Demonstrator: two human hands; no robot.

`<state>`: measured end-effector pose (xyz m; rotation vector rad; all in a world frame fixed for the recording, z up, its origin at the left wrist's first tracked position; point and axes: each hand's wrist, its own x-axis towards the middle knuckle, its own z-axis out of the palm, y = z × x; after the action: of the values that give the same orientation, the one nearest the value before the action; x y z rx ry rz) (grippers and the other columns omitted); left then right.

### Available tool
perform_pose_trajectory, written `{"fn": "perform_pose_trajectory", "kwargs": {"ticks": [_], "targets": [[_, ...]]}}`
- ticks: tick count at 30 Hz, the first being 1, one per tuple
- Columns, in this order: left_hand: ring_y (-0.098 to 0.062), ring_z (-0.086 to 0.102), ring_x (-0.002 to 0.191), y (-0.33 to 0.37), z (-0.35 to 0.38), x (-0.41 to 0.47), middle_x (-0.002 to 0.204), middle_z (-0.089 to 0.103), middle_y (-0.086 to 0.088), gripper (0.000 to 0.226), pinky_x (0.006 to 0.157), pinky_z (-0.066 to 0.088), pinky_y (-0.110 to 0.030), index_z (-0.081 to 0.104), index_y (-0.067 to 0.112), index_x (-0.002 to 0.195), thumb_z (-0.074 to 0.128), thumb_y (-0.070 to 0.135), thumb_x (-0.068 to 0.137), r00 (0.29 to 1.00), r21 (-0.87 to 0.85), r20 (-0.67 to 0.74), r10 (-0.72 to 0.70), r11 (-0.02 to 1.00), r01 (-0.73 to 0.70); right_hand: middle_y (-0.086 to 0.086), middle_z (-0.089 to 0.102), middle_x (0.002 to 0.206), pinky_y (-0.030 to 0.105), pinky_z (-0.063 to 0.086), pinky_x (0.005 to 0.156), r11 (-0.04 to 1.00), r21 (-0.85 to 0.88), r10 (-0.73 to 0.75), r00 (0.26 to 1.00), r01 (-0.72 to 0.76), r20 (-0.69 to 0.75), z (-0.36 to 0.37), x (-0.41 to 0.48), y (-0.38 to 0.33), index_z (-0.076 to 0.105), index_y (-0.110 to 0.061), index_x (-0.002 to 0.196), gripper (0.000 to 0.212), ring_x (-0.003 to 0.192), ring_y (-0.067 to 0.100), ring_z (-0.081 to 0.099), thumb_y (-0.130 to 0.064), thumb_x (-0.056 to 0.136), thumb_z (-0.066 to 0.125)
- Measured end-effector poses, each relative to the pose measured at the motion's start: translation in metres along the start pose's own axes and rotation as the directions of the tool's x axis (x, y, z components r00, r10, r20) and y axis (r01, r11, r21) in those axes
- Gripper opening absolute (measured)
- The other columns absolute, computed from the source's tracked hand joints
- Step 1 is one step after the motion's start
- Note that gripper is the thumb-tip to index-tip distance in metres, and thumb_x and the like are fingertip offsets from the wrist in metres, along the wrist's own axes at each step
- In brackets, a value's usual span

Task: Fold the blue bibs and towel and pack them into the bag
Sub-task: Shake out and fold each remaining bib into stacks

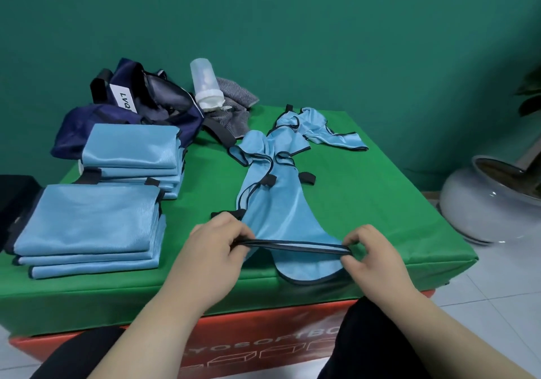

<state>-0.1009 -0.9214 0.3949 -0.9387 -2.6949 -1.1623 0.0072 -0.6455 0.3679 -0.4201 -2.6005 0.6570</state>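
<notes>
**A:** Where are the hands?

**B:** Both are at the front edge of the desk (380, 203). The left hand (210, 249) pinches one end of the dark-trimmed hem of a loose bib (281, 217), thumb and fingers curled on it. The right hand (371, 258) pinches the other end the same way, and the hem runs taut between them, raised just above the cloth below.

**A:** And the rest of that bib?

**B:** It lies on the green cover and narrows toward the back, with black tabs at its sides. Its lower, rounded layer reaches the front edge.

**A:** Other bibs?

**B:** A crumpled bib (316, 126) lies near the back edge, right of the middle, close by the far end of the loose one. Folded ones sit along the left edge: a near stack (87, 223) by the front-left corner and a far stack (131, 150) just behind it.

**A:** The bag?

**B:** The navy bag (164, 100) slumps open at the back-left corner, touching the far stack. Beside it a translucent bottle (205, 85), cap end down, leans on a grey striped towel (234, 91).

**A:** Anything off the desk?

**B:** A white plant pot (474, 208), on the floor to the right.
</notes>
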Motion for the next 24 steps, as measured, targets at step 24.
{"fn": "perform_pose_trajectory", "kwargs": {"ticks": [24], "targets": [[0.01, 0.051, 0.094, 0.167, -0.2, -0.008, 0.089, 0.062, 0.018, 0.043, 0.072, 0.036, -0.008, 0.063, 0.04, 0.077, 0.055, -0.002, 0.083, 0.931, 0.208, -0.342, 0.128, 0.976, -0.057, -0.011, 0.052, 0.058, 0.016, 0.038, 0.057, 0.96, -0.017, -0.279, 0.96, 0.279, 0.024, -0.236, 0.036, -0.126, 0.052, -0.029, 0.067, 0.035, 0.057, 0.004, 0.044, -0.001, 0.074, 0.071]]}}
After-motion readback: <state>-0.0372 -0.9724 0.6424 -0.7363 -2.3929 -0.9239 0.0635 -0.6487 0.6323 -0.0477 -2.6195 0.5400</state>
